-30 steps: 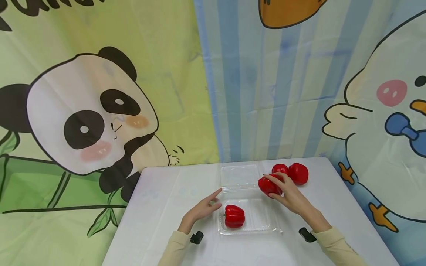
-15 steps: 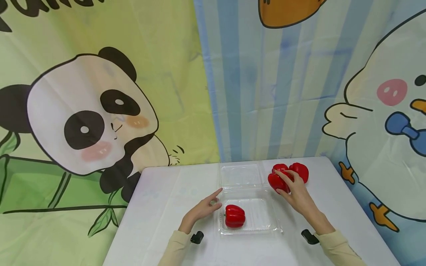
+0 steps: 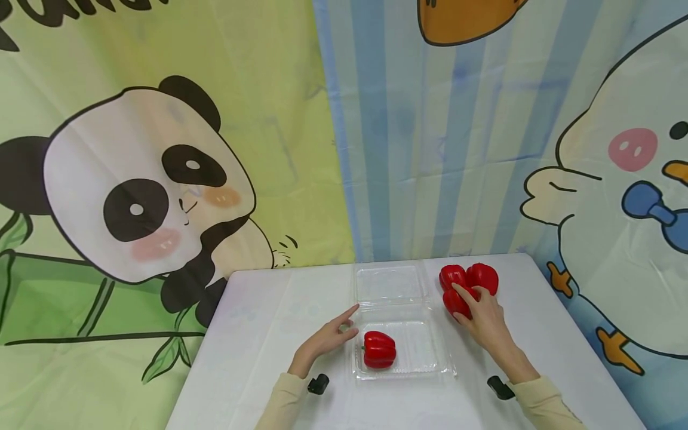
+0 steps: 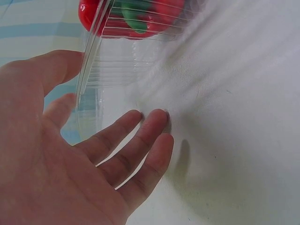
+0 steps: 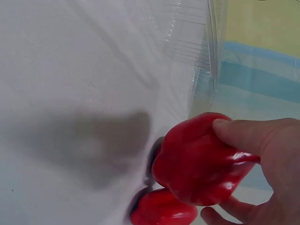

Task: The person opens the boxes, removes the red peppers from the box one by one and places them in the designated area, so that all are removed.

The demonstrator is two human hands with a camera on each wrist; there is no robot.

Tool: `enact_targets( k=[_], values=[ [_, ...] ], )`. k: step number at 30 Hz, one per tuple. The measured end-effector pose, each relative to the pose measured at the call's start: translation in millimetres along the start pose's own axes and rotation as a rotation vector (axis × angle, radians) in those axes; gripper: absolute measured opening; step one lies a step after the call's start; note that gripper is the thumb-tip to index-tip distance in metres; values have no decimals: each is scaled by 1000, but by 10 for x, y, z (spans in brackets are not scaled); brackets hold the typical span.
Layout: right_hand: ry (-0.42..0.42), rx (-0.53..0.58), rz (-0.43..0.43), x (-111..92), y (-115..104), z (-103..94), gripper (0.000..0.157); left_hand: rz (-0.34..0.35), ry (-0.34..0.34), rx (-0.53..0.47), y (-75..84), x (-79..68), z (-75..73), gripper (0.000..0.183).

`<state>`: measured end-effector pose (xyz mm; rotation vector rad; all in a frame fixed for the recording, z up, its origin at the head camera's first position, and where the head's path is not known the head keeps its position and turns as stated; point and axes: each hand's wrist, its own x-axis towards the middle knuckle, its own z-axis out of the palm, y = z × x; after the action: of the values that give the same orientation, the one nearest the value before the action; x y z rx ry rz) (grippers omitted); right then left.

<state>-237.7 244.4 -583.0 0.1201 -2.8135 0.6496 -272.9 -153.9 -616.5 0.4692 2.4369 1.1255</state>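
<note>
A red bell pepper (image 3: pixel 456 303) is in my right hand (image 3: pixel 488 322), pinched between thumb and fingers. In the right wrist view the held pepper (image 5: pixel 197 161) fills the lower middle, and another red pepper (image 5: pixel 164 208) lies just past it. My left hand (image 3: pixel 326 337) is at the left edge of a clear plastic clamshell box (image 3: pixel 419 346), its index finger extended. In the left wrist view the thumb and index finger of the left hand (image 4: pixel 79 136) touch the box rim, the other fingers loosely bent. One red pepper (image 3: pixel 379 350) lies in the box's left side.
Two more red peppers, one at the left (image 3: pixel 451 277) and one at the right (image 3: pixel 482 279), stand at the table's back right. The box's lid (image 3: pixel 389 283) lies folded back toward the rear edge of the white table (image 3: pixel 279 298). Printed curtains hang behind.
My right hand has carried its pepper rightward, away from the box and over to the other two peppers. The left hand has stayed in place.
</note>
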Motion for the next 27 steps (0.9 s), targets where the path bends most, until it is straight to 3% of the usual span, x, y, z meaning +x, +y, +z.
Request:
enact_targets(
  k=[12,27],
  values=[
    [-45,-76,101,-19,-11,105,83,-3,-1,-1,-15,1,-5,65],
    [-52,-132,139,-5,3,230,81,15,4,12,41,-48,-12,64]
  ],
)
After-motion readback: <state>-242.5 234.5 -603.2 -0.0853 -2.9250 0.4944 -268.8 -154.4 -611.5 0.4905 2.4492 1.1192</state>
